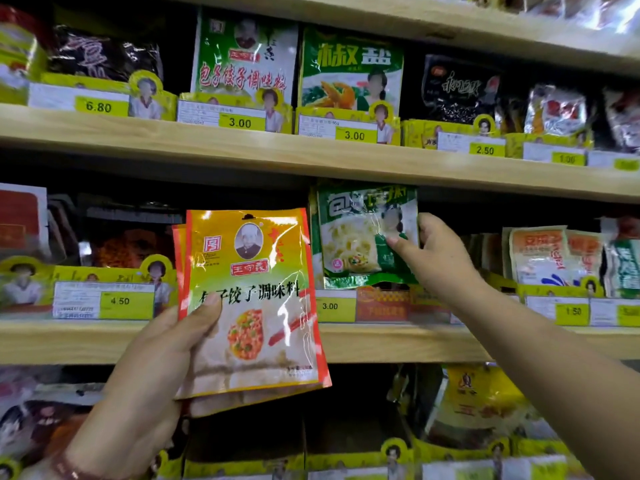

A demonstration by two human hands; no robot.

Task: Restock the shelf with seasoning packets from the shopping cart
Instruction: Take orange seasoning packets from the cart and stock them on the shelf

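— Grip check first: our left hand (145,372) clamps a small stack of orange seasoning packets (252,303), thumb across the front; our right hand (433,251) pinches a green packet (360,237) standing in the middle shelf (381,341) row.

— Progress?

— We judge it partway: one green packet is at its slot, the orange ones are unshelved. We see no cart.

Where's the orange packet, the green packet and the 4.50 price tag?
Orange packet (252,299): head view, middle of its front.
Green packet (356,237): head view, its picture of food.
4.50 price tag (119,301): head view, on the numbers.
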